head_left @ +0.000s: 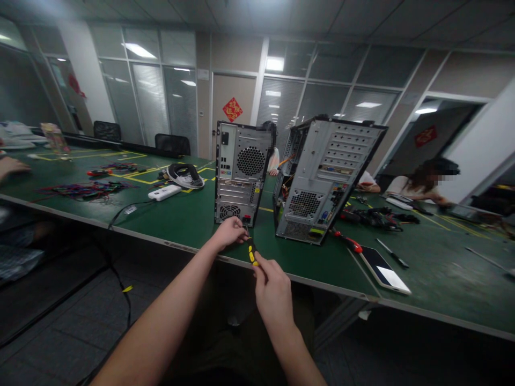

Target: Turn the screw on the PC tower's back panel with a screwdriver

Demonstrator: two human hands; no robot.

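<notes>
My right hand (271,287) grips the yellow-and-black handle of a screwdriver (251,253) above the table's near edge. My left hand (230,231) pinches the screwdriver's shaft near its tip, just below the lower rear corner of a grey computer tower (240,171). The tower stands upright on the green table (193,217) with its back panel facing me. A second tower (322,179) with its side open stands to its right.
A red-handled screwdriver (349,242), a tablet (384,269) and a black tool (393,254) lie right of the towers. A white power strip (164,192), coiled cable (185,175) and coloured wires (86,188) lie to the left. Other people sit at the far side and far left.
</notes>
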